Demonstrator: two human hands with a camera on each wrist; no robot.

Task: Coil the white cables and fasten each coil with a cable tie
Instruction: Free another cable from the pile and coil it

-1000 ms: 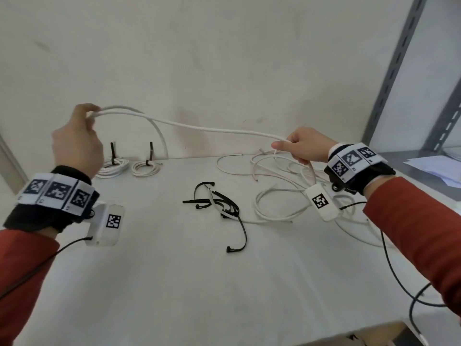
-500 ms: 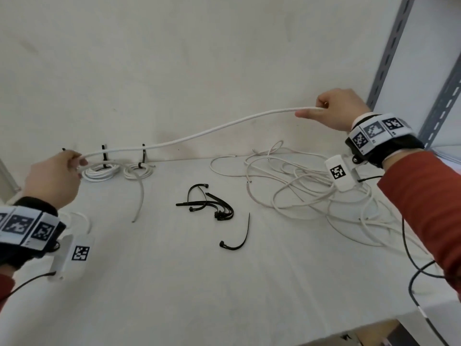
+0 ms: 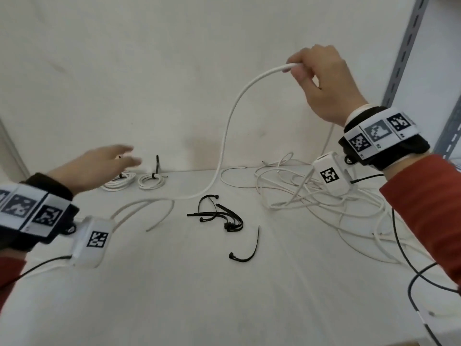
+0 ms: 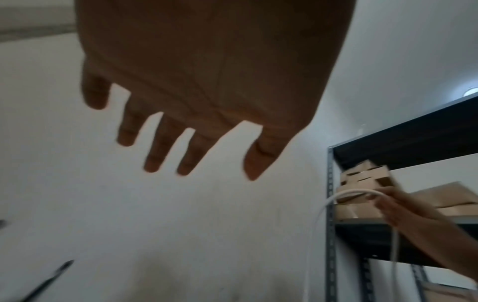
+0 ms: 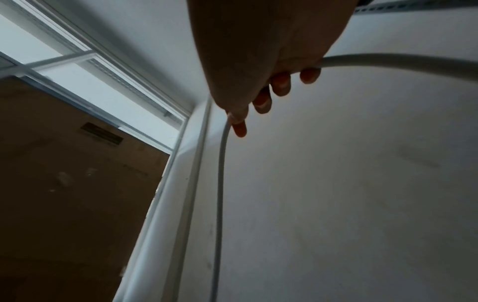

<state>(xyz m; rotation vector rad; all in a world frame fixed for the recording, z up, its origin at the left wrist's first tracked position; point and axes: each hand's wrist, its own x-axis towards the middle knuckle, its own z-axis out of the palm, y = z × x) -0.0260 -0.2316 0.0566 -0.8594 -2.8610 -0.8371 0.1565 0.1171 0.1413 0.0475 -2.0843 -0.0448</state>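
- Snagging is my main worry: the white cable (image 3: 225,136) hangs from my raised right hand (image 3: 324,83) down to the table (image 3: 174,295), and its other side drops toward the loose tangle (image 3: 311,196) on the right — a hard pull could drag knots up with it.
- Slack on the table could, I judge, sweep the black cable ties (image 3: 219,213) aside or disturb the two tied coils (image 3: 134,181) at the far left.
- My right hand's fingers are curled round the cable, pinching it high above the table.
- My left hand (image 3: 99,168) is spread and holds nothing — it hovers just above the tied coils, clear of the cable.
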